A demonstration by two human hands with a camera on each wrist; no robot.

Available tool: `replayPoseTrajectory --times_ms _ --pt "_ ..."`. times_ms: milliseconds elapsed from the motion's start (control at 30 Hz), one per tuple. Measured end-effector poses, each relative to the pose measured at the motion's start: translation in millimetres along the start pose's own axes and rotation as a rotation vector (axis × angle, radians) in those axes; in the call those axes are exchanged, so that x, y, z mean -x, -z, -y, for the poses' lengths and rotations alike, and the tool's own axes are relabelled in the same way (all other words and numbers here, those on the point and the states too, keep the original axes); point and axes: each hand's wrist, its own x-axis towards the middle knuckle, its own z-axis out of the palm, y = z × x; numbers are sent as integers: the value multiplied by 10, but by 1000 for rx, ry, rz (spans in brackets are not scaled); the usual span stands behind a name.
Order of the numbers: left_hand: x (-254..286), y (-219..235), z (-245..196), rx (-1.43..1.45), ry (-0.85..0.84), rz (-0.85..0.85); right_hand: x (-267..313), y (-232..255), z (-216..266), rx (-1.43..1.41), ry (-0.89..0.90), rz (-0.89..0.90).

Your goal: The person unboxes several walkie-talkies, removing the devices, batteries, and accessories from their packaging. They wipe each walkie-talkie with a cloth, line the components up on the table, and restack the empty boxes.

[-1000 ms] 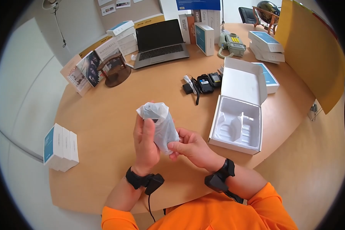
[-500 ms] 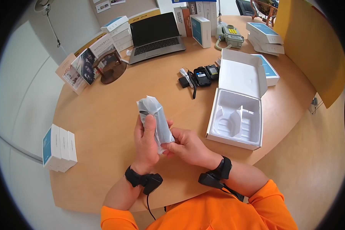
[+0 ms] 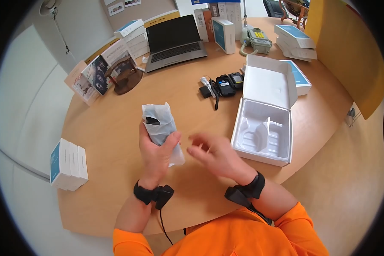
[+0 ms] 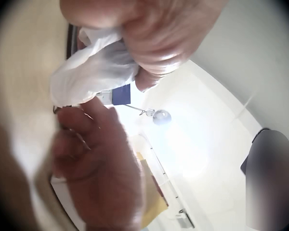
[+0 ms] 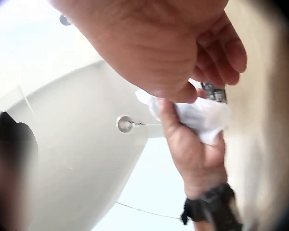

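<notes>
The left hand (image 3: 155,155) grips a thin white wrapper (image 3: 168,123), its thumb laid across the front. A dark object (image 3: 152,120) shows at the wrapper's upper opening; the rest of it is covered. To the right, the right hand (image 3: 217,155) is held apart from the wrapper, fingers loosely bent with nothing between them. In the left wrist view the wrapper (image 4: 94,72) is held in the left hand (image 4: 154,33). The right wrist view has the right hand (image 5: 159,48) in front of the wrapper (image 5: 207,115).
An open white box (image 3: 264,132) with a moulded tray lies at the right. Behind are a black device (image 3: 226,85), small cables, a laptop (image 3: 175,45) and a telephone (image 3: 258,42). Stacked boxes (image 3: 68,164) stand at the left edge, near standing cards (image 3: 82,84).
The right hand has let go of the wrapper and moved off to its right. The left hand has shifted slightly left with the wrapper, turning its front toward the head camera.
</notes>
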Motion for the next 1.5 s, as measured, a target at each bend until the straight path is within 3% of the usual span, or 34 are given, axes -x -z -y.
replayPoseTrajectory --times_ms 33,100,133,200,267,333,400,467,500,600,633,667,700,933,967,1067,1100,1200,1300,1433,1500 --pt "7 38 -2 -75 -39 13 12 72 57 -114 -5 -127" --pt "84 -69 -13 -140 -38 110 43 241 246 -55 66 -164" --pt "156 -204 -163 -128 -7 194 82 341 345 -35 51 -109" --pt "236 -479 -247 -179 -21 362 58 505 340 22 246 -42" --pt "245 -648 -263 -318 -136 496 193 907 692 -4 64 122" --pt "142 -820 -392 -279 -57 622 153 1152 498 -112 266 -56" --pt "114 -1179 -535 -111 39 648 234 1469 611 -185 232 -144" --pt "-34 -1398 -427 -228 52 712 349 1698 735 -173 307 -193" --pt "-76 -1505 -358 -287 51 744 449 1872 768 -70 265 -129" --pt "-109 -1762 -124 -305 54 832 675 2080 603 129 244 -171" --pt "-121 -1783 -13 -432 -138 860 783 2105 569 313 174 -238" --pt "-129 -1775 110 -556 -332 876 813 2139 418 329 247 -263" --pt "-132 -1764 170 -682 -526 885 861 2160 357 311 169 -260" --pt "170 -1635 140 -514 -421 800 806 2072 221 398 -333 -31" --pt "223 -1644 168 -530 -443 807 786 2062 191 484 -296 -3" --pt "249 -1643 265 -626 -551 802 785 1985 -57 933 46 -159" --pt "237 -1640 264 -656 -569 816 806 1975 -57 957 -56 -162" --pt "234 -1625 294 -705 -597 835 834 1987 -221 1064 106 -229" --pt "246 -1618 343 -693 -603 845 844 1911 -277 994 128 -294" --pt "241 -1620 343 -655 -600 836 826 2000 -222 1021 98 -234" --pt "216 -1657 368 -616 -600 833 769 2126 -316 740 114 -401"
